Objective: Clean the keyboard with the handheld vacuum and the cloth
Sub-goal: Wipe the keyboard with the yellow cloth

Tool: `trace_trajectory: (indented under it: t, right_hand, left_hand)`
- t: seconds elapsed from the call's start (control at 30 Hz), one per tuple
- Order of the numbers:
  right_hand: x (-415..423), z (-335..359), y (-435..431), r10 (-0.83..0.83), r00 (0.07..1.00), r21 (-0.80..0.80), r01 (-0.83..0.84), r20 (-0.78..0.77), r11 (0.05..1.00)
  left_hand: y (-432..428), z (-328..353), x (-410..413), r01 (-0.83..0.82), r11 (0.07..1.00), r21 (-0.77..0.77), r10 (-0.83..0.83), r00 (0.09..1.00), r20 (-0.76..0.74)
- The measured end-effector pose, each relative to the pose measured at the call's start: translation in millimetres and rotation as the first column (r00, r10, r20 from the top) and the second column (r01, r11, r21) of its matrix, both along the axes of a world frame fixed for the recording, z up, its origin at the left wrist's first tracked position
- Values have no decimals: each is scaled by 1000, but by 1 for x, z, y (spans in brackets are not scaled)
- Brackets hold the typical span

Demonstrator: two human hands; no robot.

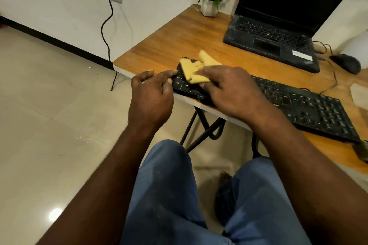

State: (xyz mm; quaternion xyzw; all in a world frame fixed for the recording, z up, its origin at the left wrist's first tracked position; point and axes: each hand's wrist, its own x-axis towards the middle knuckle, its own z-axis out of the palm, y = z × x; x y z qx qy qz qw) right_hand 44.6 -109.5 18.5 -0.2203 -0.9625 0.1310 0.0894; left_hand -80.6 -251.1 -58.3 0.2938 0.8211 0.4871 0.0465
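A black keyboard [302, 105] lies along the near edge of the wooden table [179, 42], its left end at the table's corner. A yellow cloth [196, 69] lies bunched on the keyboard's left end. My right hand [229, 89] lies on the cloth, fingers curled over its near edge and pressing it onto the keys. My left hand [153, 89] holds the keyboard's left end, its fingertips on the corner keys. No handheld vacuum shows in this view.
An open black laptop [278, 32] stands behind the keyboard, with a black mouse [346, 62] to its right. A white pot of flowers [209, 6] sits at the table's far corner. A black cable [108, 32] hangs from the wall socket. My knees are below the table.
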Motion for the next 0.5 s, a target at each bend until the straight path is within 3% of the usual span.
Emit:
trace_trajectory:
  t: [0.17,0.5]
  right_hand:
    - [32,-11,-35,129,991,120,-134,46,984]
    - [-12,-19,-21,-25,1000,109,24,14,994]
  left_hand:
    - [-2,5,3,-10,1000,14,10,1000,4]
    - [0,1,0,-18,1000,-2,18,1000,-5]
